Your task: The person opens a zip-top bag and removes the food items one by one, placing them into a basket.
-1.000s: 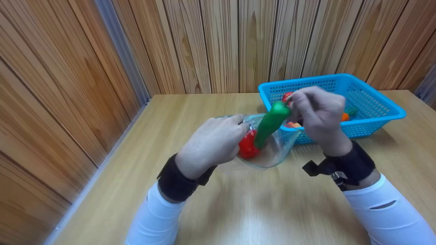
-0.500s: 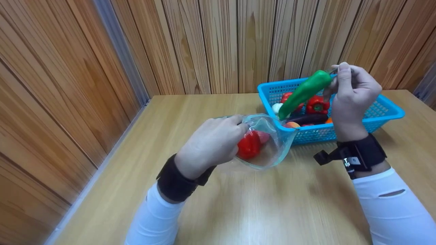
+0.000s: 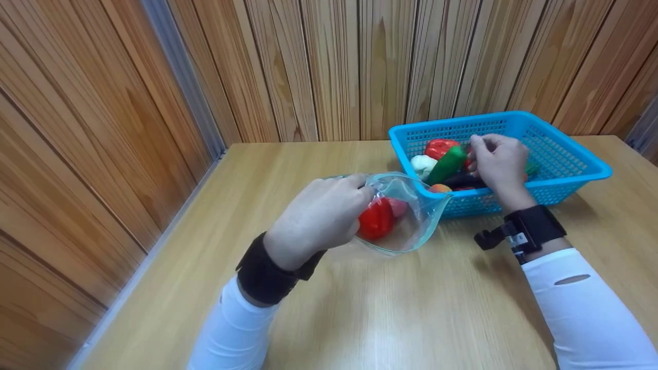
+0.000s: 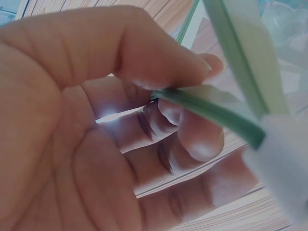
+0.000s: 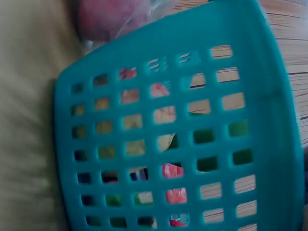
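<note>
Over the table, the left hand pinches a bag (red pepper inside).

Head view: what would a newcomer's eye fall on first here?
Probably the bright blue basket at the back right of the table, with the right hand over it and a green pepper tilted inside. Next, likely the red pepper near mid-table, inside the clear bag whose rim the left hand pinches.
</note>
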### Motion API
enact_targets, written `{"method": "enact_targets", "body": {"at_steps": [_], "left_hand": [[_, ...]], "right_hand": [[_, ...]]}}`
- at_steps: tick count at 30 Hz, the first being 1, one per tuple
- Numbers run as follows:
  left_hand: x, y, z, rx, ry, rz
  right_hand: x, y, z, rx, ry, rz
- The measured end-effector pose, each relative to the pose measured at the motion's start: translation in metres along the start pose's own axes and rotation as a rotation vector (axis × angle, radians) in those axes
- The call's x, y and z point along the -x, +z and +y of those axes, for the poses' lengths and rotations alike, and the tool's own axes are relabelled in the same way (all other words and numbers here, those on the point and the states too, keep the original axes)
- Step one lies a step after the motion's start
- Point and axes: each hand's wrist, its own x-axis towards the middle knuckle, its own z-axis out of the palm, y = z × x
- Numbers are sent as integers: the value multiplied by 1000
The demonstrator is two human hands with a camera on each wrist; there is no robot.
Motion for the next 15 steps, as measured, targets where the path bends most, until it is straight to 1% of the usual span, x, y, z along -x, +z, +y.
{"method": "enact_targets", "body": {"at_steps": [3, 5, 7, 12, 15], "left_hand": [[0, 0, 0, -1, 3, -3], [0, 0, 0, 1, 2, -8], [0, 0, 0, 3, 1, -13], [1, 0, 0, 6, -4, -19], [1, 1, 1, 7, -5, -18]], "right_hand": [[1, 3, 1, 175, -59, -50], [2, 5, 0, 241, -89, -49], [2, 6, -1, 262, -86, -29], [4, 5, -2, 295, -38, 40], [5, 7, -6, 292, -71, 86]]}}
